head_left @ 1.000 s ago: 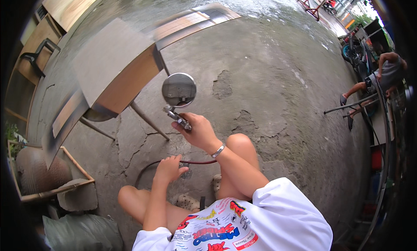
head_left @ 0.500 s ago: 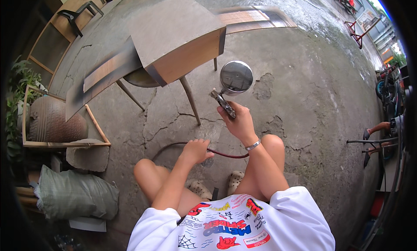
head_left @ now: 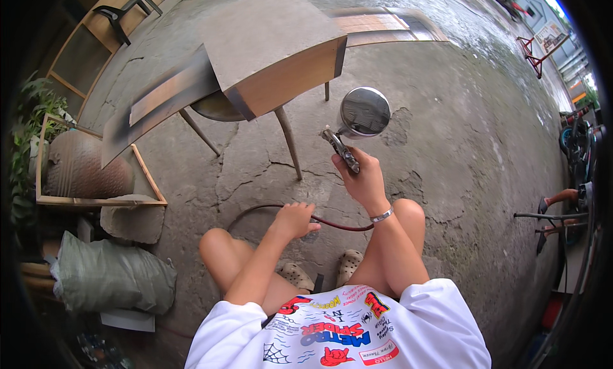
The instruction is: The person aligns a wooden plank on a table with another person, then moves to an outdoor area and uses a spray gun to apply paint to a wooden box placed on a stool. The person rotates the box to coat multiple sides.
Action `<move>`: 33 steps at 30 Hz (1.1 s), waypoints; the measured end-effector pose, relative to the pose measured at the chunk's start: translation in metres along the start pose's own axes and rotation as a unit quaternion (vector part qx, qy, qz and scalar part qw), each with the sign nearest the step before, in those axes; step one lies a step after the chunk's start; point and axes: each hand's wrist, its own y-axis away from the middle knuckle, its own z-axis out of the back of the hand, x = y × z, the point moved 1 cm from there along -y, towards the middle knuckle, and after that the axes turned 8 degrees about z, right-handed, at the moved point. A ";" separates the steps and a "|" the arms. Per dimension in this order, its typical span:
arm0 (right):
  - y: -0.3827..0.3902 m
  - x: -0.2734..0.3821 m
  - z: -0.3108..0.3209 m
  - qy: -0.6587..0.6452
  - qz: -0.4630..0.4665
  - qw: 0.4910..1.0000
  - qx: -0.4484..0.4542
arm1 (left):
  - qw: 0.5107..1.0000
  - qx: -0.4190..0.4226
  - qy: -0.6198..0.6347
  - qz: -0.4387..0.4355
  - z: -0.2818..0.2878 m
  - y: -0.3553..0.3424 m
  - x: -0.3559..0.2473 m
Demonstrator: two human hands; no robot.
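Note:
My right hand (head_left: 364, 182) grips a spray gun (head_left: 341, 150) with a round, shiny metal cup (head_left: 364, 112) on it, held up in front of the stool. Below and to the left, my left hand (head_left: 295, 220) is closed around a dark red hose (head_left: 338, 226), which curves across toward my right forearm. A wooden box (head_left: 287, 75) with a greyish top and dark-sprayed corners rests on a round stool (head_left: 292, 139). The gun is to the right of the box, apart from it. On the left, a board with dark-sprayed edges (head_left: 159, 104) juts out beside the box.
Another dark-edged panel (head_left: 389, 25) lies beyond the box. At left are a wooden frame (head_left: 150, 174) around a brown clay pot (head_left: 89, 168), a concrete block (head_left: 132, 221) and a green sack (head_left: 115, 273). A person's legs (head_left: 562, 200) and motorbikes line the right edge. The concrete floor is cracked.
The view has shifted slightly, so the box and stool appear farther right and higher. My right hand with the spray gun appears a little farther right; both grips look the same.

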 end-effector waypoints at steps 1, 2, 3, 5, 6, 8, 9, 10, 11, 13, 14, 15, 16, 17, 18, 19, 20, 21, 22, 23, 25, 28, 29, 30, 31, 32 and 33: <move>0.000 0.001 0.001 0.000 -0.003 1.000 0.000 | 1.000 0.006 0.005 0.006 0.000 0.000 0.000; 0.000 0.001 0.001 0.000 -0.006 1.000 0.002 | 1.000 0.011 0.011 0.012 0.000 0.000 -0.001; 0.000 0.001 0.002 0.000 -0.009 1.000 0.005 | 1.000 0.016 0.017 0.018 -0.001 0.000 -0.002; 0.001 0.001 0.003 0.005 -0.023 1.000 0.013 | 1.000 0.017 0.018 0.017 0.000 0.000 -0.003; 0.001 0.000 0.004 0.010 -0.034 0.999 0.018 | 1.000 0.017 0.018 0.017 0.000 0.000 -0.004; 0.002 0.000 0.004 0.014 -0.042 0.999 0.023 | 1.000 0.012 0.009 0.009 0.001 0.000 -0.002; 0.001 0.000 0.004 0.014 -0.039 0.999 0.022 | 1.000 0.010 0.004 0.005 0.001 0.000 -0.002; 0.001 0.001 0.005 0.013 -0.037 0.999 0.021 | 1.000 0.012 0.000 0.009 0.001 0.000 -0.001; 0.001 0.001 0.005 0.011 -0.041 0.999 0.022 | 1.000 0.014 -0.005 0.012 0.001 0.000 -0.001; 0.000 0.002 0.005 0.007 -0.049 0.998 0.024 | 1.000 0.020 -0.012 0.018 0.002 0.000 0.000; 0.001 0.002 0.006 0.008 -0.051 0.998 0.025 | 0.999 0.026 -0.015 0.020 0.004 0.000 -0.002; 0.001 0.002 0.006 0.008 -0.053 0.998 0.025 | 0.999 0.032 -0.019 0.021 0.005 0.001 -0.002; 0.001 0.001 0.007 0.009 -0.054 0.998 0.025 | 0.999 0.030 -0.016 0.018 0.005 0.001 -0.002; 0.001 0.000 0.007 0.009 -0.053 0.998 0.025 | 0.999 0.027 -0.013 0.017 0.004 0.001 -0.001; 0.001 -0.001 0.006 0.009 -0.051 0.998 0.026 | 1.000 0.024 -0.009 0.015 0.002 0.001 0.000; 0.001 -0.001 0.006 0.009 -0.049 0.998 0.026 | 1.000 0.021 -0.012 0.015 0.001 0.001 0.001; 0.001 -0.001 0.005 0.007 -0.049 0.998 0.026 | 1.000 0.018 -0.013 0.016 0.000 0.001 0.001; 0.001 -0.001 0.005 0.005 -0.048 0.998 0.025 | 1.000 0.016 -0.014 0.016 -0.001 0.001 0.001; 0.002 -0.001 0.005 0.004 -0.048 0.999 0.025 | 1.000 0.017 -0.011 0.016 -0.002 0.001 0.002; 0.002 -0.001 0.005 0.005 -0.046 0.999 0.023 | 1.000 0.018 -0.009 0.015 -0.001 0.001 0.001; 0.002 -0.001 0.005 0.006 -0.041 0.999 0.018 | 1.000 0.021 -0.006 0.014 0.002 0.001 0.000; 0.002 -0.003 0.004 0.015 -0.032 0.999 0.019 | 1.000 0.021 -0.004 0.016 0.003 0.001 0.000; 0.003 -0.002 0.004 0.010 -0.039 0.999 0.020 | 1.000 0.017 -0.003 0.016 0.002 0.001 0.000; 0.003 -0.002 0.004 0.004 -0.047 0.999 0.021 | 1.000 0.013 -0.003 0.016 0.000 0.001 0.001; 0.003 -0.001 0.004 -0.002 -0.054 0.998 0.023 | 1.000 0.011 -0.002 0.013 -0.001 0.000 0.002; 0.003 -0.001 0.004 -0.001 -0.053 0.998 0.023 | 1.000 0.009 -0.001 0.010 -0.002 -0.001 0.002; 0.003 0.001 0.005 0.000 -0.053 0.998 0.023 | 1.000 0.008 0.000 0.006 -0.003 -0.001 0.002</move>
